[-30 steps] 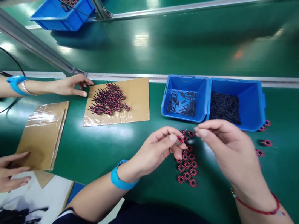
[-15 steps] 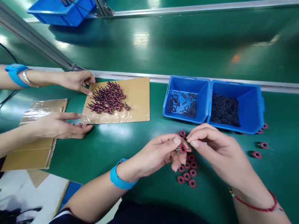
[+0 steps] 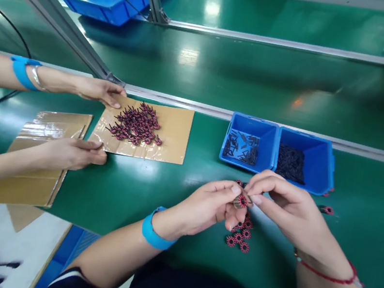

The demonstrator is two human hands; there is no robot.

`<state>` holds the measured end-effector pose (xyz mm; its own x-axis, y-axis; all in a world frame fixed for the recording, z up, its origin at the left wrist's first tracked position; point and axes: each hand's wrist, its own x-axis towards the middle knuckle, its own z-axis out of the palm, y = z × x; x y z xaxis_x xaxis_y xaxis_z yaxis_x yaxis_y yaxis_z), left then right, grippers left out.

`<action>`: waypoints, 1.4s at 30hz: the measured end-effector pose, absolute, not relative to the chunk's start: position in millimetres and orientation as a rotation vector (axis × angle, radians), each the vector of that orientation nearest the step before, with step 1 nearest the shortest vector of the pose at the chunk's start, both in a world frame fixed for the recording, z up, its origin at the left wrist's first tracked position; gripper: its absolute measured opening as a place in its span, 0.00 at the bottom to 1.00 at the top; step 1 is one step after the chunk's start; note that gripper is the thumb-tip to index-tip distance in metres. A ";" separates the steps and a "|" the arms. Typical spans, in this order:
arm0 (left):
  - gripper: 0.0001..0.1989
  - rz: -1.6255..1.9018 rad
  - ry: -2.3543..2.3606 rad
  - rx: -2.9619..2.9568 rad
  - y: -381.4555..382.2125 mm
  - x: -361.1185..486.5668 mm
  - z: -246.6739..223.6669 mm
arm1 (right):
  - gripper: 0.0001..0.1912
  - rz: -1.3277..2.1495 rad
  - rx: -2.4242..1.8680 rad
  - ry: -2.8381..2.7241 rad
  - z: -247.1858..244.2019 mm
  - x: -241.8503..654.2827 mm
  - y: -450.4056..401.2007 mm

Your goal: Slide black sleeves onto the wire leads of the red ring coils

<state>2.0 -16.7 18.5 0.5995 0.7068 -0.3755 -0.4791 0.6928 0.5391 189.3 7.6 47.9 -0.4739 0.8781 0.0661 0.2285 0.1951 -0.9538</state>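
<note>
Blue bins (image 3: 318,160) hold black pieces (image 3: 290,163); left hand (image 3: 209,205) grips a red ring (image 3: 242,201), right hand (image 3: 287,204) pinched.

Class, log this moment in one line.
left hand: holds red stator core; right hand: pinched beside it; nearby: loose stator cores, blue bins

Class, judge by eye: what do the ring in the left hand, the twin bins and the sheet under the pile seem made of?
Ring: perhaps metal, coated or wound; red segments show, but too small to settle.
Bins: probably moulded plastic, smooth, semi-gloss; even blue, lipped rims.
Sheet: likely cardboard, partly glossy; flat and brown.
</note>
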 end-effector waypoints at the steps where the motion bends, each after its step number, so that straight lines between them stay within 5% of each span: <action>1: 0.15 0.708 0.615 0.410 -17.2 1.9 19.1 | 0.05 1.307 -1.056 -1.867 51.9 190.4 8.7; 8: 0.15 0.741 0.622 0.411 -18.2 2.7 18.0 | 0.09 0.975 -1.302 -1.989 72.3 194.6 53.8; 19: 0.17 0.811 0.658 0.393 -18.8 6.6 18.1 | 0.16 0.432 -1.858 -2.797 24.2 128.1 118.2; 42: 0.19 0.785 0.734 0.521 -19.3 6.4 13.2 | 0.16 0.282 -1.994 -2.954 10.1 135.8 141.0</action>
<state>6.4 -19.3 13.2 0.4884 0.7807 -0.3900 -0.4418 0.6066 0.6610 135.8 141.0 10.1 -0.3140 0.8458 -0.4313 0.9121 0.3948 0.1101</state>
